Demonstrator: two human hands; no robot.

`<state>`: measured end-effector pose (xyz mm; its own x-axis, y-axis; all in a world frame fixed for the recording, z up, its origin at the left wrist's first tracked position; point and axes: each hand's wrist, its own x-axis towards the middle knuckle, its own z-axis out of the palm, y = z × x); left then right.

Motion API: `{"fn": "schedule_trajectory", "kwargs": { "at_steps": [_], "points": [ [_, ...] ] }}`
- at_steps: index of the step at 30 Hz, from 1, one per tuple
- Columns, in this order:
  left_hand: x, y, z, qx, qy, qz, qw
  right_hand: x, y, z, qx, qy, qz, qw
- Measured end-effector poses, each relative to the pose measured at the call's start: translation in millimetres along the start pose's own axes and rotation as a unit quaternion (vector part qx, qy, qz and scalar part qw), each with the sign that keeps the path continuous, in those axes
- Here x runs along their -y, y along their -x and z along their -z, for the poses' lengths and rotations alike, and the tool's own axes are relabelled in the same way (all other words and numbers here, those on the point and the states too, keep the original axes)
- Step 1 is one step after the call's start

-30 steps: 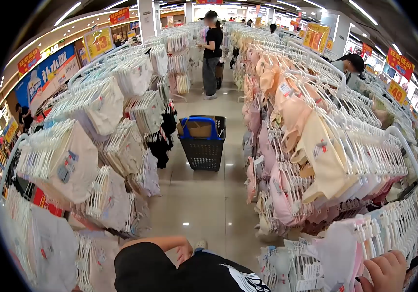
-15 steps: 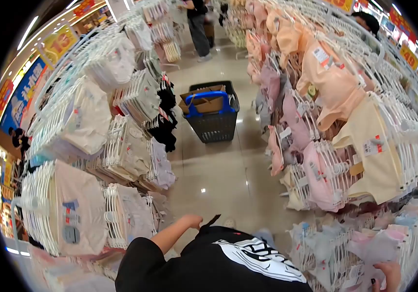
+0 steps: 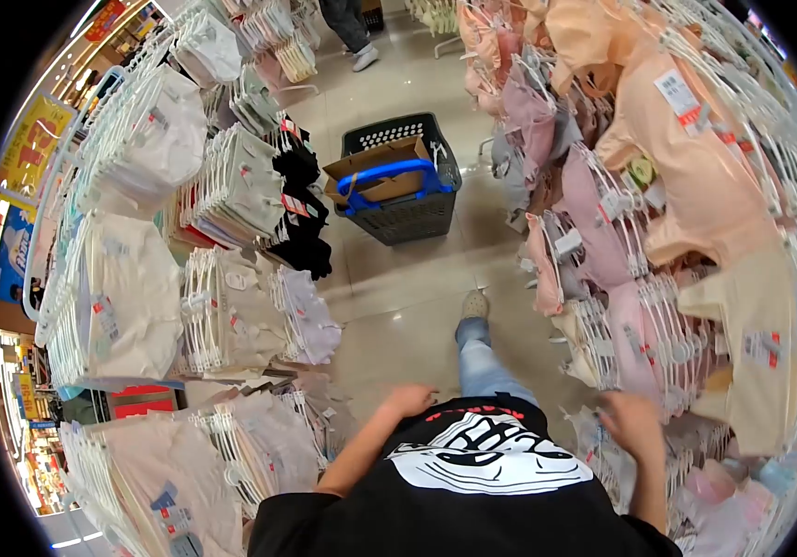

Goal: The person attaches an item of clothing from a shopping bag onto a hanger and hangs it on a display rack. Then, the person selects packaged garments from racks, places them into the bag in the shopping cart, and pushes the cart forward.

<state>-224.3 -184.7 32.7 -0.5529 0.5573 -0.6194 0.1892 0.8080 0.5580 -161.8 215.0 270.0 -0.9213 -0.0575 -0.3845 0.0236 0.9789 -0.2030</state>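
Note:
My left hand (image 3: 409,400) is at the front edge of my black shirt (image 3: 491,455), near the waist; its fingers point right and look closed, but what they hold, if anything, is hidden. My right hand (image 3: 630,422) is beside the lower right racks, close to hanging garments, with its fingers blurred and bent. Ahead on the floor stands a dark basket (image 3: 398,218) with a blue handle (image 3: 394,176); an open cardboard box (image 3: 384,167) lies in it.
Racks of pale underwear (image 3: 134,288) line the left side, with black pieces (image 3: 301,218) among them. Peach and pink bras (image 3: 686,158) hang on the right. Tiled floor (image 3: 394,316) runs between. Another person's legs (image 3: 350,28) show at the top.
The view has tilted down and moved forward along the aisle. My right hand has moved from the lower right racks toward my body. One foot in jeans now shows ahead of me.

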Motion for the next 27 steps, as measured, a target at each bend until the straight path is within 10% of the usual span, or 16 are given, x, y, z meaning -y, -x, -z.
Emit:
{"fn": "schedule_trajectory", "kwargs": {
  "at_steps": [6, 9, 10, 16, 19, 27],
  "points": [
    [35, -50, 75, -0.122, 0.061, 0.024, 0.99, 20, -153, -55, 0.22, 0.008, 0.096, 0.971],
    [42, -63, 153, -0.174, 0.029, 0.093, 0.98, 9, -225, -54, 0.058, -0.053, 0.219, 0.973],
    [46, -68, 181, -0.188, 0.04, 0.114, 0.975, 30, -251, -6, 0.133, -0.106, 0.176, 0.97],
    [74, -75, 303, -0.524, 0.151, 0.123, 0.829, 44, -356, 58, -0.128, -0.084, 0.151, 0.977],
    [101, -88, 346, -0.578, 0.169, 0.081, 0.794, 26, -380, 47, -0.003, -0.134, 0.119, 0.984],
    [211, -253, 439, -0.343, 0.144, -0.03, 0.928, 92, -393, 28, 0.096, -0.096, -0.078, 0.988]
  ]
}}
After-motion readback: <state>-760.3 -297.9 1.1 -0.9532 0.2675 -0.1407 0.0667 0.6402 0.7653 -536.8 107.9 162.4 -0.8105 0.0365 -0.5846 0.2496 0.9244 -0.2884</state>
